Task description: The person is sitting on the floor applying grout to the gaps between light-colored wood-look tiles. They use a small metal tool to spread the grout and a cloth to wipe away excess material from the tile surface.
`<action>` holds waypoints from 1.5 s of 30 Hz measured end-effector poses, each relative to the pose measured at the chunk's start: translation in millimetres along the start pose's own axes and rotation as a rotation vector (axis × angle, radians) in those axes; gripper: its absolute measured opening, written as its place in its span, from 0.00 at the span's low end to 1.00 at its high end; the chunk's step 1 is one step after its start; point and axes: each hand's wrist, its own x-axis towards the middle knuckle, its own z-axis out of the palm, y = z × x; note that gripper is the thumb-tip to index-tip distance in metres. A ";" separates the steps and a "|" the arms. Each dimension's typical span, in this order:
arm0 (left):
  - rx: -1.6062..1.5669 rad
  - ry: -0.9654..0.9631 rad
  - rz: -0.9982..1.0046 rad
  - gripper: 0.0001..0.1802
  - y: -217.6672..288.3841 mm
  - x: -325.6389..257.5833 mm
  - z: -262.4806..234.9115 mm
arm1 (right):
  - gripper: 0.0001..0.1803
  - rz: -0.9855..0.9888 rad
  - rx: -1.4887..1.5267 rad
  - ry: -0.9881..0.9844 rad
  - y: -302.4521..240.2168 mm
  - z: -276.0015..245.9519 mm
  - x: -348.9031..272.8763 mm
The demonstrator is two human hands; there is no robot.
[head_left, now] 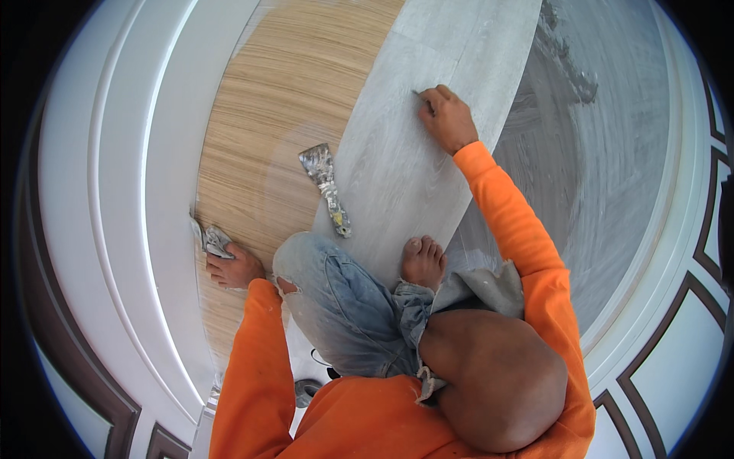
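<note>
My left hand (235, 268) rests low on the wood-patterned flooring beside the white baseboard, its fingers closed on a crumpled grey rag (215, 241). My right hand (446, 119) is farther forward, over the light grey vinyl planks (397, 145). Its fingers are pinched together. A small dark tip pokes out from them against the plank's surface, too small to name. Between my hands lies a putty knife (327, 187), its blade and handle crusted with dried filler. It straddles the edge between the wood-patterned flooring (283, 92) and the grey planks.
A white moulded baseboard (145, 153) runs along the left. On the right, grey adhesive (550, 153) is smeared over the floor up to another white wall edge. My bare foot (423, 262) stands on the planks, and my jeans-clad knee (329, 298) is beside it.
</note>
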 end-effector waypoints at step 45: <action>0.029 -0.060 -0.028 0.39 5.7 3.5 -5.0 | 0.13 0.316 -0.106 0.303 93.3 -49.8 38.0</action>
